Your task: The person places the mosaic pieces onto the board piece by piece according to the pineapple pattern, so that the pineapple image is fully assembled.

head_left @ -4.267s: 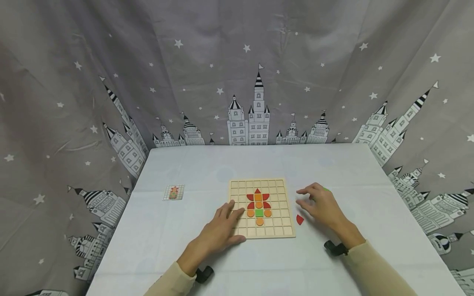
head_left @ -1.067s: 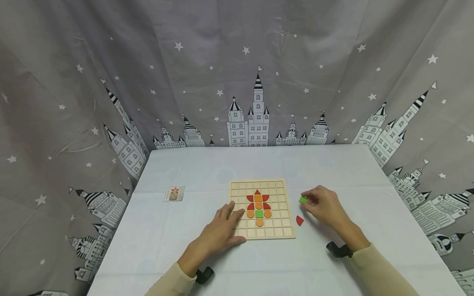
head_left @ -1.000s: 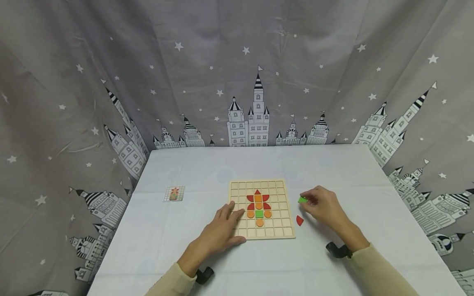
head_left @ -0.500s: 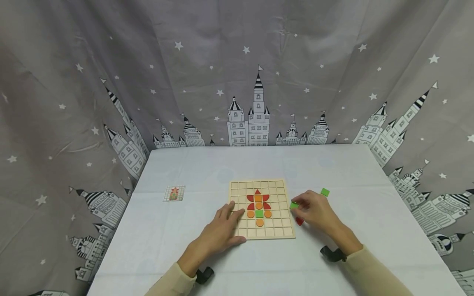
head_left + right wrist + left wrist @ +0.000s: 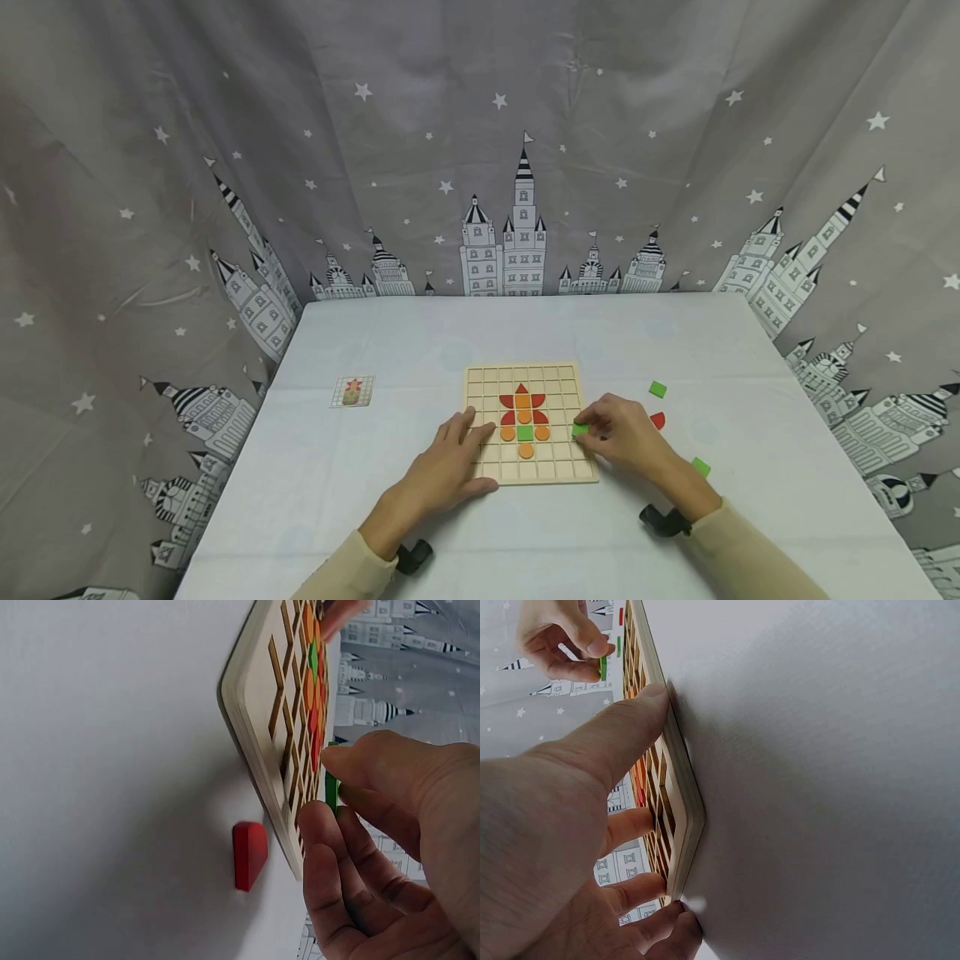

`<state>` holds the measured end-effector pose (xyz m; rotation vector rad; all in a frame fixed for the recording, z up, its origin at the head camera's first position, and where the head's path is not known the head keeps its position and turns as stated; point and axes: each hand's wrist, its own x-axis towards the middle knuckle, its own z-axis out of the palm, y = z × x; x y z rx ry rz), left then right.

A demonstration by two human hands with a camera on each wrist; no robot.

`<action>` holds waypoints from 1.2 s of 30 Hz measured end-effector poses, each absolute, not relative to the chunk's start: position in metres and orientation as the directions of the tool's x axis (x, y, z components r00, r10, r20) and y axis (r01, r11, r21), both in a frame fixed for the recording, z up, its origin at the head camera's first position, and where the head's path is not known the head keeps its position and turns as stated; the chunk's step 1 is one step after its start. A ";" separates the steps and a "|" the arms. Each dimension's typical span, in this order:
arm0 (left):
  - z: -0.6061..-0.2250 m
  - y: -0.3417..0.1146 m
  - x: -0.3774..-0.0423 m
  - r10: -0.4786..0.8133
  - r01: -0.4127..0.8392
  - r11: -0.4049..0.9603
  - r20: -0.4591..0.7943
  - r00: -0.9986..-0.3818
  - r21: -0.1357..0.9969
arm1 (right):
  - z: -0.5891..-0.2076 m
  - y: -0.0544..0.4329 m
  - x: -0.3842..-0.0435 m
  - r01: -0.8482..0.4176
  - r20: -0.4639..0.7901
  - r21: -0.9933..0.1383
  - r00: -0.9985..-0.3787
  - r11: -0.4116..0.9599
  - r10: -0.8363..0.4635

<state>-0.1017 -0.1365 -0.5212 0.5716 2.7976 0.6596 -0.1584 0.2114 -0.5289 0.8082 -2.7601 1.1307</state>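
Observation:
A wooden grid board lies on the table, carrying a flower-like pattern of red petals, orange discs, an orange square and a green square. My left hand rests on its left side, fingers spread, thumb at the near edge. Above the right edge of the board, my right hand pinches a green square tile between thumb and fingers. The right wrist view shows this tile edge-on, with a red piece on the table below.
To the right of the board lie a green tile, a red piece and another green tile. A small pattern card is on the left. Behind the white table hangs a grey castle-print curtain.
My right hand, earlier holding nothing, has picked up a green tile and carried it left to the board's right edge. Loose pieces behind it have come into sight. My left hand stays put.

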 end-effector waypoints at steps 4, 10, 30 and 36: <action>-0.520 -0.137 -0.102 0.416 0.321 0.823 -0.112 -0.902 0.469 | -0.531 0.207 -0.157 -0.500 0.234 -0.646 -0.849 0.577 -0.474; -0.521 -0.137 -0.102 0.418 0.324 0.824 -0.112 -0.902 0.465 | -0.534 0.201 -0.155 -0.517 0.225 -0.654 -0.830 0.552 -0.510; -0.525 -0.138 -0.102 0.419 0.324 0.820 -0.110 -0.901 0.471 | -0.538 0.180 -0.148 -0.554 0.223 -0.648 -0.794 0.523 -0.565; -0.524 -0.137 -0.103 0.420 0.327 0.820 -0.106 -0.901 0.469 | -0.537 0.177 -0.146 -0.528 0.167 -0.654 -0.799 0.542 -0.577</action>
